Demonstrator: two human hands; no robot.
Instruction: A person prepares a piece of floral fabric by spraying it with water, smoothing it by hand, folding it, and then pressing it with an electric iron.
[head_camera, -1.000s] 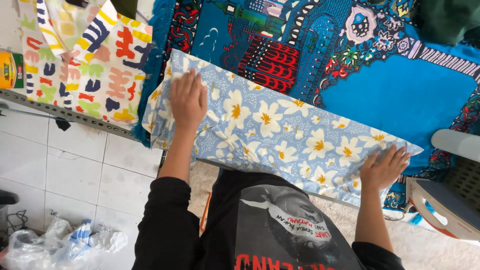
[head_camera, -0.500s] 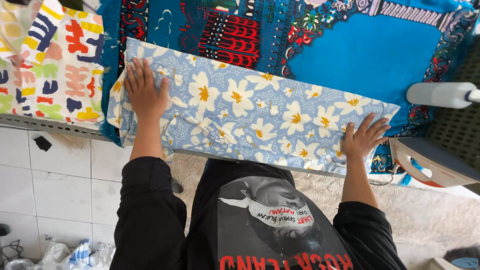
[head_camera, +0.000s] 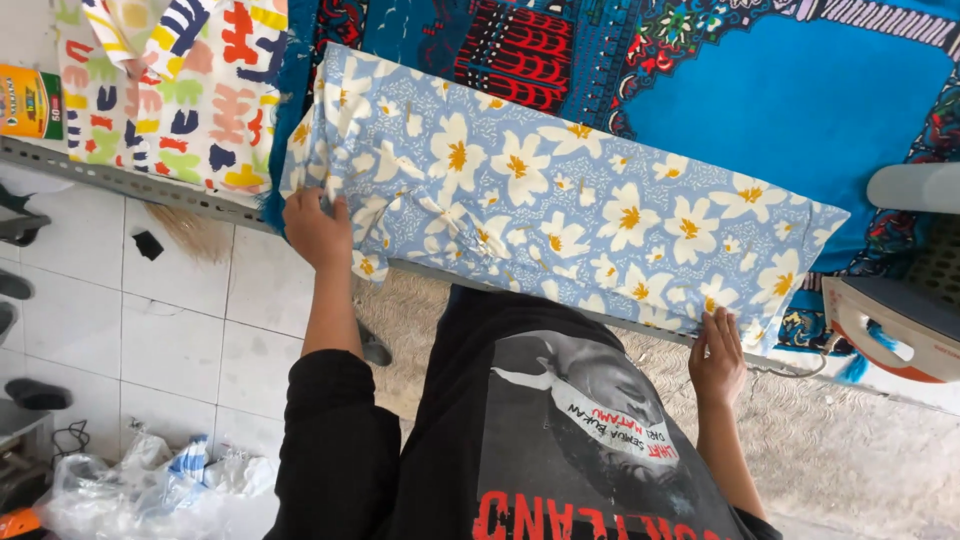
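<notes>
Folded blue floral cloth (head_camera: 560, 200), flat across blue patterned table cover (head_camera: 800, 100). Left hand (head_camera: 315, 228) gripping near left corner; right hand (head_camera: 718, 357) pinching near right edge. Iron (head_camera: 900, 320) alongside.

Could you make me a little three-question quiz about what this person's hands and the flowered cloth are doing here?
1. True or false: the left hand is at the near left corner of the folded blue floral cloth.
2. Where is the right hand? A) on the iron B) at the cloth's near right edge C) on the floor tiles
3. What lies directly under the floral cloth: a patterned blue cover or bare metal?

Key: 1 true. 2 B; the fingers touch the edge, and whether they pinch it cannot be told. The iron sits apart, to the right. 3 the patterned blue cover.
</notes>
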